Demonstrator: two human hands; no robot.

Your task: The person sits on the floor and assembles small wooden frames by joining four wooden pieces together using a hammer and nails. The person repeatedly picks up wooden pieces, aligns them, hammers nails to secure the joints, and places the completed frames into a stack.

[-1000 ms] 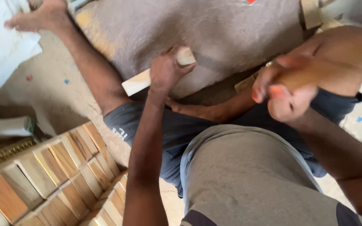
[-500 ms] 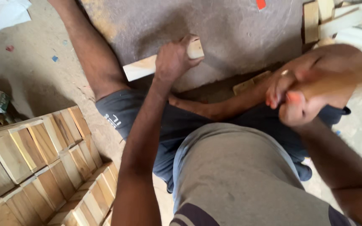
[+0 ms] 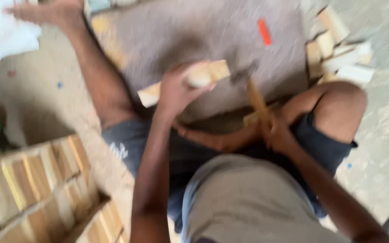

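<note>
The left hand (image 3: 176,87) wraps around a pale wooden block (image 3: 183,82) on the grey slab (image 3: 194,31). The right hand (image 3: 278,135) grips a hammer (image 3: 253,90), its head just beside the block.

We sit on the floor (image 3: 37,103), one leg stretched out to the left, the other knee bent up on the right. Ahead of us lies a flat slab (image 3: 194,31). On its near edge our left hand (image 3: 176,90) closes round a wooden block (image 3: 183,83), lying crosswise. Just right of the block, our right hand (image 3: 278,135) grips the handle of a hammer (image 3: 253,85), its head right at the block's end. A stack of wooden pieces (image 3: 41,184) sits at our near left; loose wooden offcuts (image 3: 338,49) lie beyond our right knee.
</note>
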